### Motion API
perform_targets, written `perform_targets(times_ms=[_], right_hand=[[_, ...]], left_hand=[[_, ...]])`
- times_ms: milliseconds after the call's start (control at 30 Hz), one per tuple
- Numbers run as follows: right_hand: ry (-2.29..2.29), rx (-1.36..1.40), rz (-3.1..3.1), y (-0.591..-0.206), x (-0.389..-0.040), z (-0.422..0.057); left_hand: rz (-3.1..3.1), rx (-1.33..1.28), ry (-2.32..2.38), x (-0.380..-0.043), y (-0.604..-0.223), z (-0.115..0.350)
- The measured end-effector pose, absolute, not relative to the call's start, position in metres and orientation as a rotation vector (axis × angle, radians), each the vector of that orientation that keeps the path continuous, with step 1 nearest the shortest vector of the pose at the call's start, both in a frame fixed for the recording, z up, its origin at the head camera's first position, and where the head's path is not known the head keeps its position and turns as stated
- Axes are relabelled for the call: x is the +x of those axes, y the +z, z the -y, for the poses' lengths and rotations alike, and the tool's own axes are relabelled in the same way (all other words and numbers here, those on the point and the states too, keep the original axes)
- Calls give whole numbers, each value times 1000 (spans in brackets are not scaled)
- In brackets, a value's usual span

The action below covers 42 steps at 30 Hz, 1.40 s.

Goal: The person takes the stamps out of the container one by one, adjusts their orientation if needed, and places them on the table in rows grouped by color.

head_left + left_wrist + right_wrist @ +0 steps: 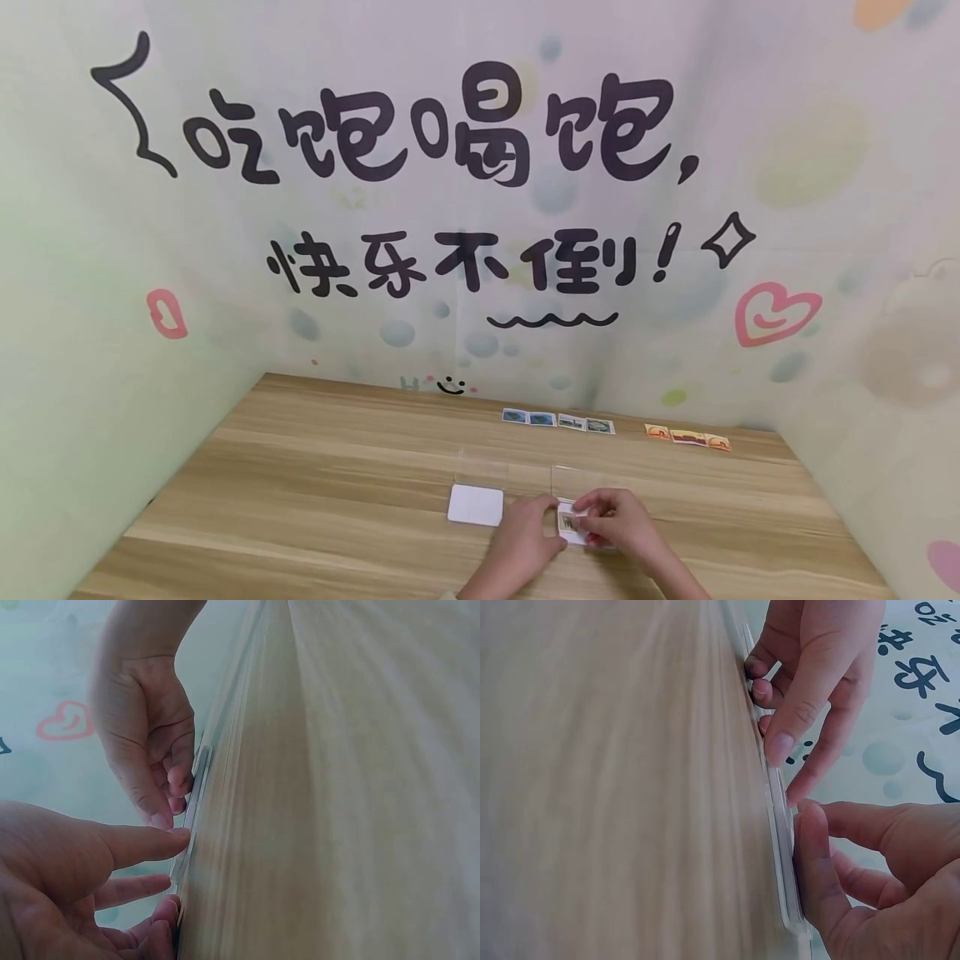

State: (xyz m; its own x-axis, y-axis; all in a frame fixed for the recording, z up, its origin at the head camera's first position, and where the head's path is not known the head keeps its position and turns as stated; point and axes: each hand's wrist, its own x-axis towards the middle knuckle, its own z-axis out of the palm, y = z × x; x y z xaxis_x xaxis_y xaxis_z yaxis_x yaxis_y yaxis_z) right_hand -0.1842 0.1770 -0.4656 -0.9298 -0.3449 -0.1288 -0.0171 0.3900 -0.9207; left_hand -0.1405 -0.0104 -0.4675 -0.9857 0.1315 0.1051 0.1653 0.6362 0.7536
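Observation:
My left hand (pixel 521 537) rests at the left side of a small white-based case (pixel 564 542), its thumb by the near corner and a forefinger by the far one. On the white base lies a small stamp (pixel 567 522) with a dark picture. My right hand (pixel 621 525) pinches the stamp's right side between thumb and forefinger. The case's clear lid (pixel 573 479) is folded back behind it. In the right wrist view, the thin case (pixel 780 847) appears edge-on, with both hands close together along it. My fingers partly cover the stamp and base.
Left of my hands lies a second white-based case (pixel 476 506) with its clear lid (pixel 482 468) laid back. Several blue-green stamps (pixel 542 419) line the table's back. Further right lie three orange and red stamps (pixel 687 437). A printed cloth wall (pixel 450 350) rises behind the wooden table (pixel 300 475).

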Motion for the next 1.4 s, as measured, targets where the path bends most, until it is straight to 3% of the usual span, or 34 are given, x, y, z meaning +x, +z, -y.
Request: perform_targets(times_ms=[1400], right_hand=[[-1512, -179, -2552, -465, -180, -162]], left_hand=[[2814, -228, -1319, -141, -466, 10]])
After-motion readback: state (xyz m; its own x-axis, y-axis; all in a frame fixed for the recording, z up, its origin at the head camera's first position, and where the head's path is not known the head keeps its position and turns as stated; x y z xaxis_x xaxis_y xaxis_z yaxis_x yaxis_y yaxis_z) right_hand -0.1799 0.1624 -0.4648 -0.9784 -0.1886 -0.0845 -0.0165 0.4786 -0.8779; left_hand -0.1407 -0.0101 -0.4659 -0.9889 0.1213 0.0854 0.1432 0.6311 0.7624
